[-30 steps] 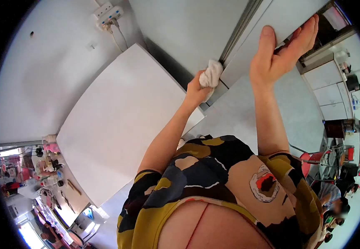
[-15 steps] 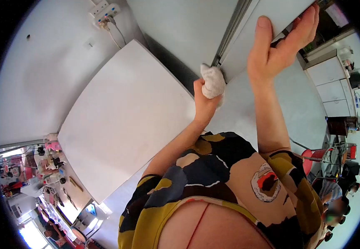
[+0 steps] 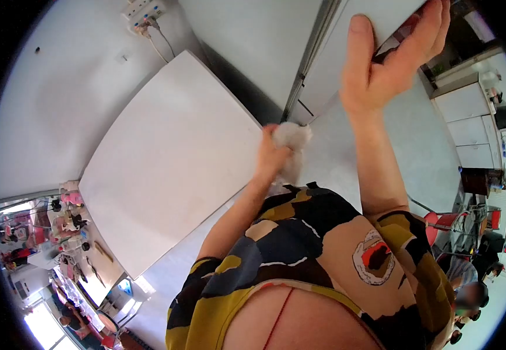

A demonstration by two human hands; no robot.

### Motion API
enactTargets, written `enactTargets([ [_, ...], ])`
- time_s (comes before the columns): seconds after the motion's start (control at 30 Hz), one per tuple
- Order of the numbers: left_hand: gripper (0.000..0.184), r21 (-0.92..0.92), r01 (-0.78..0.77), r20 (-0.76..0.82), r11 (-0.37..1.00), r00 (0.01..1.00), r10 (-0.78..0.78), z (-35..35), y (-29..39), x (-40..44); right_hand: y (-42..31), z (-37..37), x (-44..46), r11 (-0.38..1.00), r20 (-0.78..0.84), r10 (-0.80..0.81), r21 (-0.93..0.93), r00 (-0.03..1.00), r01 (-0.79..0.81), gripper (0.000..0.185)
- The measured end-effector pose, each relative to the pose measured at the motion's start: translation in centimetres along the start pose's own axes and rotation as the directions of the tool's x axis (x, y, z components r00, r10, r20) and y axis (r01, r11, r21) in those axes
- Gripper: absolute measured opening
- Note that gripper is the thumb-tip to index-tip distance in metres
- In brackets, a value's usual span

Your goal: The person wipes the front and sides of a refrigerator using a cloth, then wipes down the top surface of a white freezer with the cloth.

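Note:
My left hand (image 3: 273,154) is closed around a whitish cloth (image 3: 291,137), slightly blurred, at the lower end of the door's dark edge strip (image 3: 302,79). Beside it lies the right corner of a large white surface (image 3: 171,163). Higher up on the right, my right hand (image 3: 381,73) grips the edge of the white door (image 3: 337,52), its thumb on the near face and its fingers reaching round the far side.
A power strip (image 3: 143,13) with plugs is on the wall at top left. Lower left is a cluttered table (image 3: 104,265). On the right are white cabinets (image 3: 466,131), a red chair (image 3: 434,227) and seated people (image 3: 469,274).
My left hand and the cloth have moved down along the door edge, then slightly left. My right hand still grips the door, now a little higher and further left in view.

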State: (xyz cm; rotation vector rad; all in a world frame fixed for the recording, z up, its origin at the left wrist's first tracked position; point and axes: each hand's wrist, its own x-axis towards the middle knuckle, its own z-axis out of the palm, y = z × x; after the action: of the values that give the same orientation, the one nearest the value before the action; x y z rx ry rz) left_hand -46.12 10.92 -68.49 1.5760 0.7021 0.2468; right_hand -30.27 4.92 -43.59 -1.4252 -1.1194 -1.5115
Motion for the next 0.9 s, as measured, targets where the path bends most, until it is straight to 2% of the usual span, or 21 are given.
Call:
enactTargets([
  [0.03, 0.073, -0.102, 0.023, -0.035, 0.995, 0.999, -0.027, -1.6, 1.8, 0.0, 0.5, 0.0, -0.1, 0.996, 0.010, -0.080, -0.040, 0.997, 0.081, 0.065],
  [0.07, 0.075, -0.204, 0.043, -0.071, 0.978, 0.996, -0.059, -2.9, 2.7, 0.2, 0.7, 0.0, -0.1, 0.997, 0.014, -0.074, -0.037, 0.997, 0.074, 0.065],
  [0.13, 0.077, -0.143, -0.214, -0.281, 0.966, 0.945, 0.168, -4.5, 1.2, 1.9, 0.7, 0.2, 0.0, 0.996, -0.016, -0.085, -0.024, 0.996, 0.085, 0.066],
  [0.17, 0.077, -0.141, -0.209, -0.284, 0.968, 0.945, 0.163, -4.6, 1.6, 2.4, 0.4, 0.3, 0.1, 0.997, -0.014, -0.080, -0.019, 0.997, 0.080, 0.066],
  [0.23, 0.077, -0.068, -0.219, -0.474, 0.973, 0.865, 0.161, -4.7, 2.6, 3.3, 0.0, 0.3, 0.5, 0.994, -0.030, -0.070, 0.077, 0.997, 0.072, 0.068],
  [0.27, 0.077, -0.067, -0.217, -0.478, 0.974, 0.864, 0.160, -4.3, 3.1, 3.6, 0.4, 0.4, 0.4, 0.994, -0.030, -0.068, 0.081, 0.997, 0.070, 0.068],
  [0.33, 0.078, -0.060, -0.041, -0.313, 0.997, 0.950, 0.020, -2.5, 3.9, 3.9, 1.4, 0.7, 0.1, 0.984, -0.050, -0.156, 0.078, 0.986, 0.160, 0.070],
  [0.4, 0.082, 0.076, 0.006, -0.207, 0.997, 0.978, 0.010, 0.8, 2.2, 4.3, 1.8, 0.7, -0.1, 0.983, -0.048, -0.171, 0.066, 0.984, 0.174, 0.070],
  [0.47, 0.087, 0.051, 0.112, -0.246, 0.992, 0.964, -0.096, 3.3, 1.1, 2.3, 1.9, 1.2, -0.3, 0.980, -0.068, -0.176, 0.078, 0.982, 0.181, 0.071],
  [0.5, 0.087, 0.054, 0.118, -0.266, 0.992, 0.959, -0.099, 3.0, 1.0, 2.0, 2.0, 0.8, -0.4, 0.982, -0.030, -0.173, 0.067, 0.984, 0.175, 0.071],
  [0.57, 0.084, 0.042, 0.275, -0.156, 0.961, 0.951, -0.266, 2.2, 1.1, 1.2, 1.3, 0.3, -0.5, 0.992, 0.039, -0.130, 0.014, 0.991, 0.129, 0.072],
  [0.6, 0.084, 0.042, 0.283, -0.176, 0.958, 0.946, -0.271, 1.7, 1.2, 0.7, 0.7, 0.0, -0.1, 0.992, 0.032, -0.119, 0.031, 0.992, 0.118, 0.072],
  [0.67, 0.079, -0.075, 0.175, -0.128, 0.982, 0.975, -0.184, 0.0, 1.7, -0.7, -0.4, -0.4, 1.0, 0.984, 0.063, -0.176, 0.029, 0.982, 0.174, 0.071],
  [0.7, 0.070, -0.026, 0.122, -0.140, 0.992, 0.982, -0.124, -1.5, 3.5, -1.8, 0.7, 0.2, 1.1, 0.950, 0.012, -0.313, 0.004, 0.950, 0.313, 0.069],
  [0.73, 0.070, -0.025, 0.122, -0.140, 0.992, 0.982, -0.125, -2.6, 4.1, -2.2, 0.7, 0.0, 0.9, 0.950, 0.012, -0.312, 0.004, 0.950, 0.312, 0.069],
  [0.77, 0.068, 0.086, -0.077, -0.295, 0.993, 0.950, 0.099, -4.1, 4.4, -3.0, 0.0, -0.1, 0.9, 0.971, 0.022, -0.237, 0.026, 0.971, 0.236, 0.068],
  [0.8, 0.066, 0.218, -0.255, -0.405, 0.942, 0.854, 0.325, -5.0, 4.4, -3.6, -0.3, -0.2, 0.8, 0.985, 0.040, -0.170, 0.043, 0.985, 0.169, 0.068],
  [0.87, 0.064, 0.448, -0.277, -0.444, 0.850, 0.756, 0.481, -7.0, 4.2, -3.9, 1.8, 0.9, 0.4, 0.972, -0.014, -0.230, 0.035, 0.973, 0.231, 0.067],
  [0.9, 0.065, 0.592, -0.225, -0.357, 0.773, 0.787, 0.503, -7.8, 3.2, -4.2, 2.6, 1.2, 0.4, 0.955, -0.065, -0.297, 0.005, 0.953, 0.298, 0.066],
])
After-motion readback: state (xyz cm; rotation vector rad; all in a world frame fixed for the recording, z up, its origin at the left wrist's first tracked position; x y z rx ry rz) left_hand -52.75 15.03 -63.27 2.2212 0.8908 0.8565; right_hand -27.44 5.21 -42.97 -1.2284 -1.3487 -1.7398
